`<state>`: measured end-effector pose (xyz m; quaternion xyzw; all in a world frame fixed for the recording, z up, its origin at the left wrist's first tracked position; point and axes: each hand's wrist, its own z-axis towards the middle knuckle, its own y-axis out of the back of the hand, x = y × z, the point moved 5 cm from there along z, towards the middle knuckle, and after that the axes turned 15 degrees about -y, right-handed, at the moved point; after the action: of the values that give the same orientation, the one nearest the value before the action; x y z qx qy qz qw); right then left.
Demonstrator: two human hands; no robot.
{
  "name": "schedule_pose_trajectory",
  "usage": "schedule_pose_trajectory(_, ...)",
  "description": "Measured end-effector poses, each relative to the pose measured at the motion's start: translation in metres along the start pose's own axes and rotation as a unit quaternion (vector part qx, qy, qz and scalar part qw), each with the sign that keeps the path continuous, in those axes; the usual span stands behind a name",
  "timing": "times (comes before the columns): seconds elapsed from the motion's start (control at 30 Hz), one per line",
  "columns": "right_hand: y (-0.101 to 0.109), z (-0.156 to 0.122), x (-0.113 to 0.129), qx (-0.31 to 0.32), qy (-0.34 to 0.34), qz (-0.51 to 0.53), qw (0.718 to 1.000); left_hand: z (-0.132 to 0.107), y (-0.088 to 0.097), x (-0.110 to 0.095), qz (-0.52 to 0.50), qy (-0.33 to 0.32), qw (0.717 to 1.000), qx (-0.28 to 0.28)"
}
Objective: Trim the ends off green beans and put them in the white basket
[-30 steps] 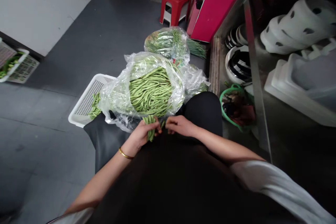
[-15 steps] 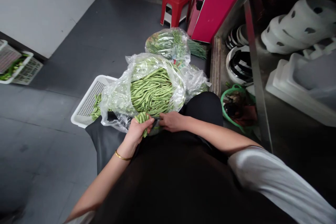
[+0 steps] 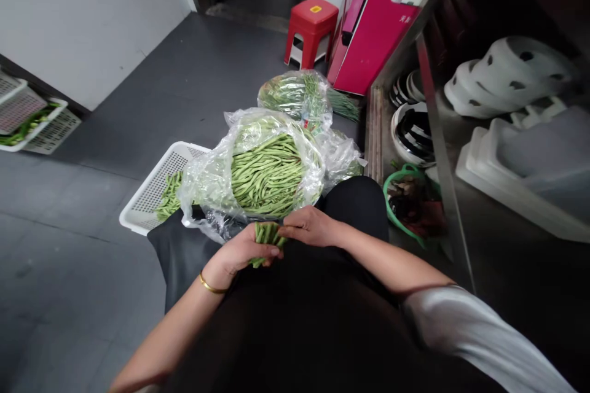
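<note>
A short bunch of green beans (image 3: 266, 234) is gripped in my left hand (image 3: 244, 249), the thumb pressed across it. My right hand (image 3: 308, 225) is closed, its fingertips touching the right end of that bunch; what they pinch is hidden. Just beyond both hands lies an open clear plastic bag (image 3: 207, 175) full of long green beans (image 3: 267, 172). To its left, a white perforated basket (image 3: 138, 206) holds more beans (image 3: 169, 196), partly covered by the bag.
Behind the bag rests another bag of greens (image 3: 288, 93), with a red stool (image 3: 313, 18) farther back. At right are a green basket (image 3: 391, 212) and a metal shelf edge (image 3: 445, 166) with white containers (image 3: 488, 166). White crates (image 3: 53, 132) stand at far left.
The view has tipped upward, so everything sits lower. My left hand has turned the bunch, and my right fingers have moved onto its end. A dark thing between the hands is now hidden.
</note>
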<state>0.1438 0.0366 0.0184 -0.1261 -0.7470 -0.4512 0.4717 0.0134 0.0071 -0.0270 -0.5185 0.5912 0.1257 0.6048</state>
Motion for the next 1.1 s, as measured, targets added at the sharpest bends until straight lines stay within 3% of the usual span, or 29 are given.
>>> schedule_pose_trajectory(0.1, 0.003, 0.014, -0.005, -0.178, -0.075, 0.059, 0.979, 0.008, -0.008, -0.003, -0.027, -0.053, 0.995, -0.078)
schedule_pose_trajectory(0.17, 0.007, 0.026, -0.011, -0.259, -0.115, 0.033, 0.958, 0.012, -0.013, -0.004, -0.058, -0.071, 0.990, -0.108)
schedule_pose_trajectory(0.23, 0.007, 0.043, -0.017, -0.218, -0.124, -0.050, 0.967, 0.014, -0.015, -0.003, -0.089, -0.070, 0.987, -0.111)
schedule_pose_trajectory(0.3, 0.004, 0.063, -0.028, -0.090, -0.135, -0.167, 0.972, 0.013, -0.009, -0.005, -0.123, -0.086, 0.981, -0.120)
schedule_pose_trajectory(0.37, 0.008, 0.080, -0.045, -0.013, -0.181, -0.277, 0.943, 0.011, 0.003, -0.006, -0.145, -0.102, 0.974, -0.141)
schedule_pose_trajectory(0.47, 0.018, 0.108, -0.060, -0.039, -0.238, -0.356, 0.903, 0.009, 0.015, -0.004, -0.148, -0.088, 0.972, -0.161)
schedule_pose_trajectory(0.57, 0.016, 0.124, -0.059, -0.042, -0.222, -0.352, 0.908, 0.009, 0.017, -0.002, -0.147, -0.063, 0.972, -0.172)
schedule_pose_trajectory(0.7, 0.022, 0.095, -0.042, -0.102, -0.196, -0.303, 0.927, 0.011, 0.020, 0.005, -0.156, -0.038, 0.966, -0.204)
schedule_pose_trajectory(0.8, 0.022, 0.044, -0.021, -0.170, -0.134, -0.133, 0.967, 0.016, 0.022, 0.011, -0.176, -0.031, 0.957, -0.227)
schedule_pose_trajectory(0.93, -0.001, -0.007, -0.008, -0.121, -0.057, 0.061, 0.989, 0.024, 0.017, 0.017, -0.193, -0.014, 0.954, -0.229)
schedule_pose_trajectory(1.03, -0.008, -0.018, -0.018, -0.162, -0.071, 0.029, 0.984, 0.023, 0.014, 0.016, -0.165, -0.016, 0.952, -0.257)
schedule_pose_trajectory(1.1, -0.011, -0.017, -0.026, -0.189, -0.094, -0.071, 0.975, 0.021, 0.015, 0.010, -0.119, -0.071, 0.946, -0.291)
